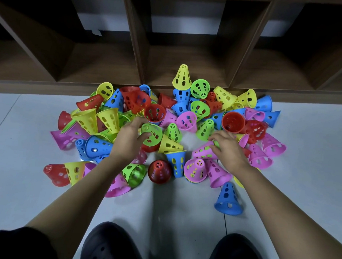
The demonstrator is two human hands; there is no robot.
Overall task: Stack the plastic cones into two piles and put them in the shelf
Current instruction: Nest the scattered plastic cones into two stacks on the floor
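Observation:
Several perforated plastic cones in red, yellow, blue, green and pink lie jumbled on the pale floor in front of a dark wooden shelf (142, 48). My left hand (129, 138) grips a green cone (153, 135) lying on its side near the middle of the heap, thumb inside its mouth. My right hand (227, 148) rests on a pink cone (203, 151) lying on its side, fingers curled over it; a bit of green shows under the fingertips. A short stack, yellow cone (182, 77) on blue ones, stands upright at the back by the shelf edge.
The shelf has several open cubbies along the back, their floor at a low step above the tiles. A lone blue cone (229, 199) stands apart at the front right. My two dark shoes (108, 245) are at the bottom edge. Bare floor (311, 186) lies left and right of the heap.

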